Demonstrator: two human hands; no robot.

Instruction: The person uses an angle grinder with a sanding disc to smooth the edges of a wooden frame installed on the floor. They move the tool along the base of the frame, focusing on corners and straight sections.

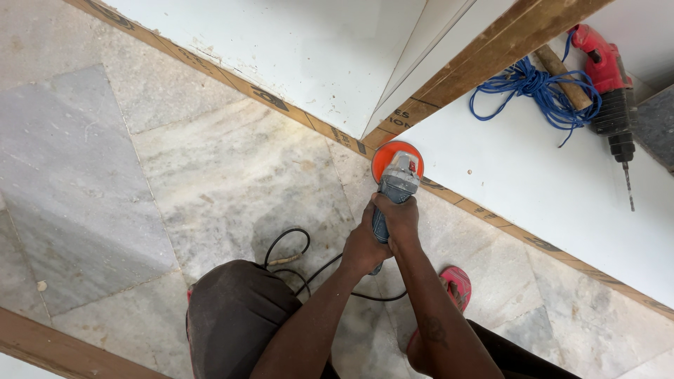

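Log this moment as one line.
left hand: grips grinder body | right hand: grips grinder | orange disc: at white panel's edge

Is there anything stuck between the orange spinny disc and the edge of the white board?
Nothing visible. Both hands, the left hand and the right hand, grip the grey grinder, and its orange disc sits right against the edge of the white board. The black cord trails behind, near the knee.

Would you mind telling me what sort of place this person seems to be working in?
Probably an indoor fit-out or carpentry site: both hands grip an angle grinder with an orange disc at a white laminated board, on a marble floor, with a red drill nearby.
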